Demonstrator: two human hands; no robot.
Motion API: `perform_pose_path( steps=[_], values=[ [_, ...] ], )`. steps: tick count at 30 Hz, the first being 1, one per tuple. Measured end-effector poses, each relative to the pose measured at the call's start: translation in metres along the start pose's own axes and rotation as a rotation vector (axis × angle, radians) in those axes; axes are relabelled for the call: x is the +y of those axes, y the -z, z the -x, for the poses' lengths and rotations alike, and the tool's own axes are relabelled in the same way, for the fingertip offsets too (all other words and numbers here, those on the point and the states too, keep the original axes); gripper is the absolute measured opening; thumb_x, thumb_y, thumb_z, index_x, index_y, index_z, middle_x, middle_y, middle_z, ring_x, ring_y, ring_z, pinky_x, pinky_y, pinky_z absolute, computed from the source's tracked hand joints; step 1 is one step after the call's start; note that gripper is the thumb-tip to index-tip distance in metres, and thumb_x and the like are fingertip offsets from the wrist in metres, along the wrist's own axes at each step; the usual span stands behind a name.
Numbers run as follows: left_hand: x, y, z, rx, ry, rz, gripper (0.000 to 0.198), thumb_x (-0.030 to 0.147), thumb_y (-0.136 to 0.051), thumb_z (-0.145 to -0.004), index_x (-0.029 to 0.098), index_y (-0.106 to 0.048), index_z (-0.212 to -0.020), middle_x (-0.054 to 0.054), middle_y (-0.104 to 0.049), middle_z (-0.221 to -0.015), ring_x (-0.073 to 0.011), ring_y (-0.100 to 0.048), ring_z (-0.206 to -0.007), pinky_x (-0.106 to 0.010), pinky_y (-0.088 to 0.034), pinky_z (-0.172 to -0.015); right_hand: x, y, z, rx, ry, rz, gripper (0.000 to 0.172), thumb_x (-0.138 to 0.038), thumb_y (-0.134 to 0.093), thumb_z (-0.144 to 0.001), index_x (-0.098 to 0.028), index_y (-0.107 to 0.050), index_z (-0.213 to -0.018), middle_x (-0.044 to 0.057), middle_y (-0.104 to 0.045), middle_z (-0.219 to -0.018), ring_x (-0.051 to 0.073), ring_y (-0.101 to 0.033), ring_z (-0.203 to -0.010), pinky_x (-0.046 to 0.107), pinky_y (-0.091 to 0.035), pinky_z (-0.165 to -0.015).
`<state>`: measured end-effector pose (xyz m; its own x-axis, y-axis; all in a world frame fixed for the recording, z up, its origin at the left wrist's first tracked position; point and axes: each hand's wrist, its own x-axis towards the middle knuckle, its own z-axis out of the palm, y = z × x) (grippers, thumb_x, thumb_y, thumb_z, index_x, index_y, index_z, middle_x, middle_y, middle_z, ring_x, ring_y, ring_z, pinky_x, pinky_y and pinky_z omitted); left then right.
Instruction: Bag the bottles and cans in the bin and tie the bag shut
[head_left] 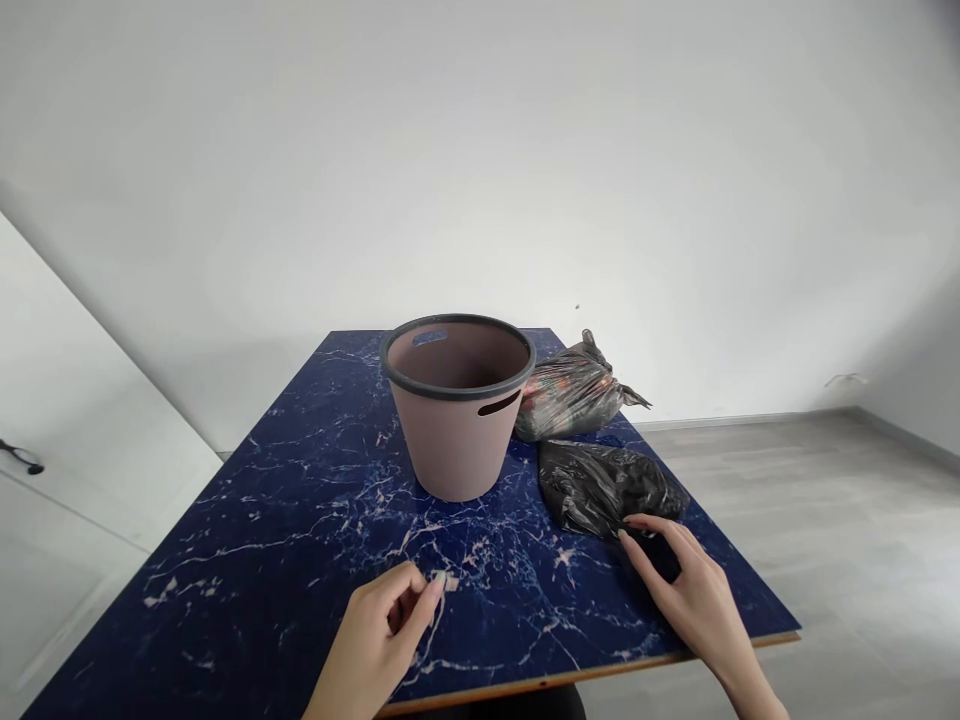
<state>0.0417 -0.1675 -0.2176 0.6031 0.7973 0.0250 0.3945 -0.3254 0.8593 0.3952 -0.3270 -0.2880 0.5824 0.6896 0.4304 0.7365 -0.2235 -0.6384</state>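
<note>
A brownish-pink bin (454, 445) with a dark rim stands upright on the blue marbled table (300, 500), and its visible inside holds nothing I can make out. My right hand (679, 570) pinches the near edge of a crumpled black plastic bag (592, 485) lying right of the bin. Near the front of the table, my left hand (390, 620) is closed, thumb and index finger together, at a small pale thing or mark too small to tell. Behind the black bag sits a tied, filled dark bag (574, 395) beside the bin.
The table's front edge (540, 683) runs close below both hands. A white wall (480, 180) rises behind the table. At the left is a white door or panel (82, 420) with a black handle; grey floor (795, 500) shows at the right.
</note>
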Motion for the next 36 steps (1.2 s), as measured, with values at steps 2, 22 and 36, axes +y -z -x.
perform_pose_path(
  steps=[2,22,36],
  values=[
    [0.000,0.000,-0.001,0.001,-0.010,-0.001,0.054,0.061,-0.056,-0.104,0.023,-0.045,-0.068,0.004,-0.043,-0.061,-0.0135,-0.039,-0.054,-0.025,-0.035,-0.055,0.001,0.002,0.000,0.030,-0.049,-0.035,0.039,-0.063,-0.065,-0.098,-0.030,-0.070,-0.116,0.007,-0.078,-0.110,0.034,-0.074,-0.112,0.048,-0.057,-0.099],
    [0.002,0.000,0.000,0.046,-0.050,-0.060,0.052,0.058,-0.057,-0.104,0.023,-0.048,-0.068,0.003,-0.046,-0.060,-0.0128,-0.041,-0.053,-0.024,-0.038,-0.054,0.009,0.001,-0.004,0.255,-0.229,0.052,0.080,-0.071,-0.069,-0.085,-0.023,-0.057,-0.149,0.014,-0.061,-0.119,0.040,-0.064,-0.117,0.054,-0.055,-0.098],
    [-0.003,0.000,0.000,0.021,-0.052,-0.046,0.052,0.059,-0.057,-0.105,0.023,-0.047,-0.069,0.004,-0.044,-0.062,-0.0130,-0.040,-0.054,-0.025,-0.038,-0.055,0.013,0.005,-0.001,0.268,-0.342,-0.148,0.053,-0.066,-0.065,-0.094,-0.022,-0.066,-0.123,0.004,-0.068,-0.091,0.028,-0.070,-0.091,0.043,-0.053,-0.090]
  ],
)
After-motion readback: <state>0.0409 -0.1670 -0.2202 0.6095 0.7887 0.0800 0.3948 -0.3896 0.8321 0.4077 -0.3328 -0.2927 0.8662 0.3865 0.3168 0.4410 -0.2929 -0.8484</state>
